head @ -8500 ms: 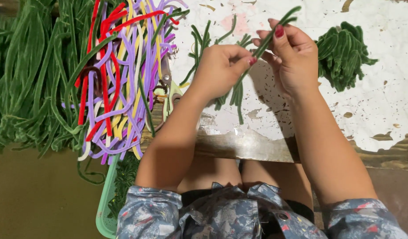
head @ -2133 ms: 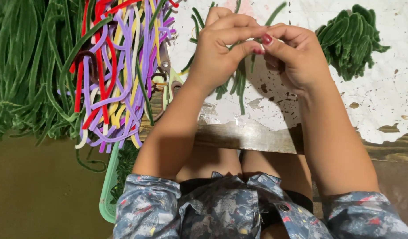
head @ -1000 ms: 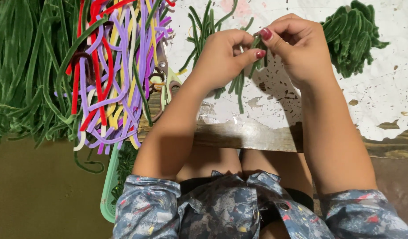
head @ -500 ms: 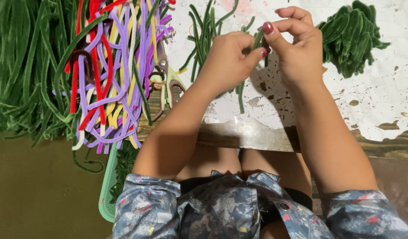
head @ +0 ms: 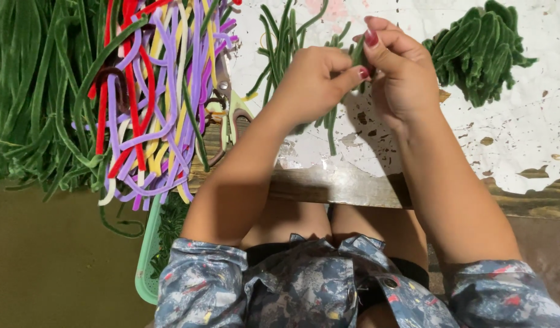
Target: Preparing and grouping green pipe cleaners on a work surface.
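Green fuzzy stem [head: 357,53] pinched between left hand [head: 313,82], right hand [head: 398,73].

Two bare hands, left hand [head: 313,82] and right hand [head: 401,76]. One pair of scissors [head: 228,115] with pale green handles. One heap of finished dark green fuzzy bundles [head: 477,51]. One green plastic basket [head: 147,255]. Loose green, purple, red and yellow fuzzy stems [head: 152,103], too many to count.

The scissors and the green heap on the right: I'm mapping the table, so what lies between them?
In the head view, between the scissors and the green heap lie loose green stems and both hands, left hand and right hand, pinching one stem.
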